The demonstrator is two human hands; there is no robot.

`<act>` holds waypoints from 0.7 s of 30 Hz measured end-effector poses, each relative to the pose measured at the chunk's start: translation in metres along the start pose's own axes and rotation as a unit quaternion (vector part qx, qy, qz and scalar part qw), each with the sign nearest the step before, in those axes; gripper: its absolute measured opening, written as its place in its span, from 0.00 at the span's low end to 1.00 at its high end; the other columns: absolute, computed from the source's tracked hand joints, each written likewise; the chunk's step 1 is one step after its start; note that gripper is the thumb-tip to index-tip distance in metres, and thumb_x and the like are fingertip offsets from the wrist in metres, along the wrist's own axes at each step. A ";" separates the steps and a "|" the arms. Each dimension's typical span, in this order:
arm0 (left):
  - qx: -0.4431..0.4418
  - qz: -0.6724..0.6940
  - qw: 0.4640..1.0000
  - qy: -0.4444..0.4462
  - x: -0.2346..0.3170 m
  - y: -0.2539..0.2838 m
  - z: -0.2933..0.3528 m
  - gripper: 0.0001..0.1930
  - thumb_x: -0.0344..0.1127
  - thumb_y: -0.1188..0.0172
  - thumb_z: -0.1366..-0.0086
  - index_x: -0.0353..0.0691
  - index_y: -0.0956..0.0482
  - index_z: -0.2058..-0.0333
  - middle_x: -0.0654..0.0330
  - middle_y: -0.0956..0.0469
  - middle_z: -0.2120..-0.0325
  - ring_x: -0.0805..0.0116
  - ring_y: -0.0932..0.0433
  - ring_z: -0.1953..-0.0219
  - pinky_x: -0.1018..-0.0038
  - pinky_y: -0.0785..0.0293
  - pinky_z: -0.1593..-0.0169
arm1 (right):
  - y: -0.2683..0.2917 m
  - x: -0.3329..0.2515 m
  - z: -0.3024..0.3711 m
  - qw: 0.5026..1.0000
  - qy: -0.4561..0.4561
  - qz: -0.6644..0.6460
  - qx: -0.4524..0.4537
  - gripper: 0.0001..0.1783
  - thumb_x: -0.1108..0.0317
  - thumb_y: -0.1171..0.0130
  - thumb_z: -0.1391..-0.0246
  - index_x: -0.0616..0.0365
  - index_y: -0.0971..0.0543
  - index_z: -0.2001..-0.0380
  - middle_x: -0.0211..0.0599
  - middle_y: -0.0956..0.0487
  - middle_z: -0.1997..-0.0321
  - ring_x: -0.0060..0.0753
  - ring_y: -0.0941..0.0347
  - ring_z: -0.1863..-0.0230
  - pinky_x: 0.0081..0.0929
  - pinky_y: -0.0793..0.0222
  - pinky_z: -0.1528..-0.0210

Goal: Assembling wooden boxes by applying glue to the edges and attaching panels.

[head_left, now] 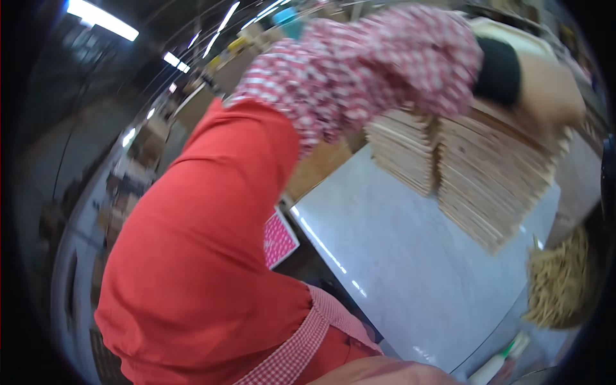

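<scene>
My left arm, in a red sleeve with a red-and-white checked oversleeve and a dark cuff, reaches across the top toward the far right. Its hand (555,93) is smeared by motion, and its fingers cannot be made out. The hand is over the far right end of a large stack of thin pale wooden pieces (494,179); whether it touches them is unclear. Left of that stands a second stack of thin wooden pieces (404,151), partly hidden behind the oversleeve. Both stacks are on a glossy white tabletop (410,256). My right hand does not show.
At the right lies a heap of thin yellowish strips (558,282). A white bottle with a green part (500,362) is near the lower right edge. Beside the table's left edge is a pink patterned panel (279,239). Cartons (147,141) stand farther left.
</scene>
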State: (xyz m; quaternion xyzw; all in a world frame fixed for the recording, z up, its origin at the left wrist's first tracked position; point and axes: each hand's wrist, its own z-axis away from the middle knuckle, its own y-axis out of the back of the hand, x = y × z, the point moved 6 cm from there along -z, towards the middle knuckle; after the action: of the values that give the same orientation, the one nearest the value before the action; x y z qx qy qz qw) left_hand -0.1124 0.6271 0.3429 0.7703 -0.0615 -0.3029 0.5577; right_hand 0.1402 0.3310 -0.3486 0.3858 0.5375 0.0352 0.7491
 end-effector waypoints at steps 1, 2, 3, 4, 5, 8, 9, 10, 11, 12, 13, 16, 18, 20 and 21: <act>0.045 -0.019 0.999 0.000 0.018 0.020 0.014 0.11 0.39 0.39 0.54 0.40 0.19 0.72 0.55 0.20 0.74 0.49 0.21 0.69 0.57 0.24 0.64 | 0.014 0.002 -0.010 0.999 0.033 0.003 -0.011 0.16 0.58 0.46 0.47 0.62 0.21 0.70 0.47 0.21 0.75 0.42 0.27 0.73 0.38 0.31 0.69; 0.059 -0.041 0.997 0.038 0.035 0.026 0.027 0.11 0.39 0.40 0.53 0.41 0.20 0.71 0.54 0.21 0.74 0.51 0.21 0.69 0.57 0.24 0.65 | 0.026 0.004 -0.015 0.999 0.044 0.007 -0.014 0.16 0.58 0.46 0.47 0.63 0.21 0.70 0.47 0.21 0.75 0.42 0.27 0.73 0.38 0.31 0.69; 0.076 -0.059 0.993 0.074 0.047 0.030 0.040 0.10 0.39 0.40 0.52 0.42 0.20 0.71 0.54 0.21 0.74 0.52 0.20 0.68 0.57 0.24 0.66 | 0.038 0.006 -0.020 0.999 0.051 0.012 -0.013 0.16 0.59 0.46 0.47 0.63 0.21 0.70 0.47 0.21 0.75 0.42 0.28 0.73 0.38 0.31 0.69; 0.083 -0.069 0.990 0.085 0.059 0.028 0.047 0.10 0.39 0.40 0.52 0.42 0.20 0.71 0.54 0.21 0.74 0.52 0.20 0.68 0.57 0.24 0.66 | 0.050 0.010 -0.024 0.999 0.050 0.016 -0.008 0.16 0.59 0.46 0.47 0.63 0.21 0.70 0.47 0.22 0.76 0.42 0.28 0.74 0.38 0.32 0.70; 0.172 -0.045 0.981 0.081 0.071 0.035 0.056 0.10 0.38 0.41 0.52 0.43 0.21 0.70 0.53 0.22 0.75 0.53 0.20 0.69 0.57 0.24 0.68 | 0.062 0.014 -0.027 0.998 0.051 0.020 -0.001 0.16 0.59 0.46 0.47 0.64 0.22 0.70 0.48 0.22 0.76 0.41 0.28 0.74 0.39 0.32 0.70; 0.267 -0.054 0.956 0.105 0.073 0.043 0.085 0.11 0.38 0.41 0.52 0.45 0.22 0.68 0.54 0.22 0.76 0.54 0.20 0.69 0.58 0.25 0.70 | 0.096 0.025 -0.023 0.999 0.032 0.028 0.027 0.15 0.60 0.45 0.47 0.65 0.22 0.71 0.48 0.22 0.77 0.41 0.29 0.75 0.39 0.32 0.71; 0.260 -0.087 0.952 0.138 0.070 0.046 0.097 0.12 0.39 0.41 0.52 0.46 0.22 0.66 0.55 0.22 0.75 0.54 0.20 0.69 0.57 0.26 0.70 | 0.104 0.027 -0.020 0.999 0.029 0.028 0.034 0.15 0.61 0.45 0.47 0.65 0.22 0.71 0.48 0.22 0.77 0.40 0.29 0.75 0.39 0.33 0.71; 0.252 -0.118 0.945 0.171 0.066 0.047 0.110 0.13 0.39 0.41 0.52 0.48 0.22 0.64 0.56 0.21 0.74 0.55 0.19 0.69 0.57 0.26 0.70 | 0.111 0.028 -0.016 0.998 0.025 0.027 0.042 0.15 0.61 0.45 0.47 0.65 0.22 0.71 0.49 0.22 0.77 0.40 0.29 0.76 0.39 0.33 0.72; 0.200 -0.116 0.949 0.216 0.048 0.034 0.117 0.13 0.39 0.40 0.53 0.47 0.22 0.65 0.56 0.21 0.74 0.55 0.20 0.69 0.58 0.27 0.70 | 0.119 0.030 -0.010 0.998 0.021 0.027 0.049 0.15 0.61 0.45 0.47 0.66 0.22 0.71 0.49 0.22 0.77 0.40 0.29 0.76 0.39 0.33 0.72; 0.146 -0.115 0.947 0.263 0.034 0.021 0.123 0.13 0.38 0.39 0.54 0.46 0.22 0.66 0.55 0.21 0.75 0.55 0.20 0.70 0.59 0.27 0.70 | 0.127 0.032 -0.006 0.998 0.021 0.028 0.053 0.15 0.61 0.45 0.47 0.66 0.22 0.71 0.49 0.22 0.78 0.40 0.29 0.76 0.39 0.33 0.72; 0.151 -0.122 0.942 0.274 0.032 0.019 0.128 0.13 0.38 0.39 0.54 0.46 0.22 0.66 0.55 0.21 0.75 0.55 0.20 0.70 0.59 0.27 0.70 | 0.135 0.034 -0.001 0.998 0.021 0.029 0.058 0.15 0.62 0.45 0.47 0.66 0.22 0.72 0.49 0.22 0.78 0.39 0.29 0.77 0.39 0.33 0.73; 0.179 -0.150 0.932 0.278 0.054 0.032 0.141 0.13 0.38 0.37 0.58 0.43 0.24 0.72 0.56 0.23 0.79 0.54 0.21 0.75 0.61 0.28 0.73 | 0.157 0.037 0.018 0.996 0.011 0.025 0.081 0.15 0.63 0.45 0.46 0.67 0.22 0.72 0.50 0.23 0.79 0.39 0.30 0.78 0.39 0.34 0.74; 0.311 -0.128 0.895 0.293 0.080 0.057 0.159 0.12 0.36 0.36 0.58 0.41 0.24 0.73 0.56 0.23 0.80 0.54 0.21 0.75 0.61 0.27 0.72 | 0.173 0.035 0.036 0.995 0.000 0.019 0.101 0.15 0.63 0.45 0.46 0.68 0.23 0.72 0.50 0.23 0.79 0.38 0.30 0.79 0.40 0.34 0.75; 0.380 -0.118 0.870 0.291 0.113 0.081 0.175 0.12 0.35 0.36 0.58 0.40 0.25 0.73 0.56 0.23 0.80 0.55 0.21 0.75 0.61 0.27 0.71 | 0.185 0.027 0.052 0.992 -0.016 0.006 0.127 0.15 0.64 0.45 0.46 0.68 0.23 0.73 0.51 0.23 0.80 0.38 0.31 0.79 0.40 0.35 0.75; 0.457 0.025 0.826 0.329 0.128 0.091 0.199 0.15 0.35 0.34 0.59 0.38 0.24 0.70 0.55 0.22 0.77 0.56 0.21 0.71 0.61 0.26 0.67 | 0.191 0.023 0.059 0.990 -0.022 -0.001 0.138 0.14 0.64 0.45 0.46 0.69 0.23 0.73 0.51 0.23 0.80 0.37 0.31 0.80 0.40 0.35 0.76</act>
State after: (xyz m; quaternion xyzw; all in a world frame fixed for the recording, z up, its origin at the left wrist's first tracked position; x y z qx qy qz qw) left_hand -0.0933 0.3743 0.3353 0.9893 -0.0252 0.0454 0.1360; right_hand 0.2678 0.4435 -0.2419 0.4857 0.5211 -0.0488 0.7001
